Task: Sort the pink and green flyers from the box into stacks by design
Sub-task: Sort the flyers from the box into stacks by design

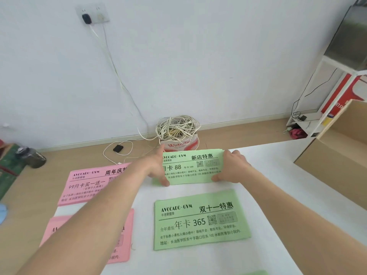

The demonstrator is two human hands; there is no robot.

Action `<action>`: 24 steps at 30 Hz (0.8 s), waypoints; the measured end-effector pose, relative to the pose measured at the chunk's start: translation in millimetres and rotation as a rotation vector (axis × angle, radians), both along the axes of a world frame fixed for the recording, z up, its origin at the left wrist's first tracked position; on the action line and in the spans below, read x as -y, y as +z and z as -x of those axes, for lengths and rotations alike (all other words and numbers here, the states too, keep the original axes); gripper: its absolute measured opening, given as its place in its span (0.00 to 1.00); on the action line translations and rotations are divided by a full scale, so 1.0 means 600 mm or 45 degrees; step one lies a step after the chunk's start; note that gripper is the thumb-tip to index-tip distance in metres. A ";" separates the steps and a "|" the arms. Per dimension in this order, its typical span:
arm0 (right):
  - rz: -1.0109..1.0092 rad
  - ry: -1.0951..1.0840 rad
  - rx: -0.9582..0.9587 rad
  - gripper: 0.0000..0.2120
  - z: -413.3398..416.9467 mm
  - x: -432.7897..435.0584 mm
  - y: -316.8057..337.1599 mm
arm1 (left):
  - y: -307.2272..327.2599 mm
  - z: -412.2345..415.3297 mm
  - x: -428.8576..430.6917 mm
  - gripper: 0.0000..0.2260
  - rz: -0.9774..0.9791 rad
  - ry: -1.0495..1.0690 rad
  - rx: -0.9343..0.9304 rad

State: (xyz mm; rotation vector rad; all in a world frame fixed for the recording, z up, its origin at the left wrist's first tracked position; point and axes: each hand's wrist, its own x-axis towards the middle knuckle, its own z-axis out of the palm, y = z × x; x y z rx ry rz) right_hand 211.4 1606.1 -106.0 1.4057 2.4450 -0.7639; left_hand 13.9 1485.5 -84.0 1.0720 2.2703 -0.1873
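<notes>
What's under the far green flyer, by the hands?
A green edge peeks out beneath the far green flyer, on the white table. Rest is covered; sheet count unknown.

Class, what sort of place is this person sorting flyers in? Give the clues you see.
Likely a room in a home or small office: a wall socket with a plug, a tangle of cable on the wood floor, a white shelf unit.
</notes>
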 end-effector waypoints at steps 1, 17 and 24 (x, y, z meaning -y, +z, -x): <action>0.006 -0.006 0.017 0.44 0.003 -0.004 -0.001 | 0.000 -0.003 -0.004 0.58 0.006 0.034 0.053; 0.295 -0.307 -0.999 0.45 -0.007 -0.017 -0.015 | -0.021 -0.039 0.043 0.19 -1.474 0.765 0.672; -0.093 -0.127 -1.431 0.33 -0.013 -0.001 -0.003 | -0.003 -0.046 0.058 0.19 -1.722 0.647 0.764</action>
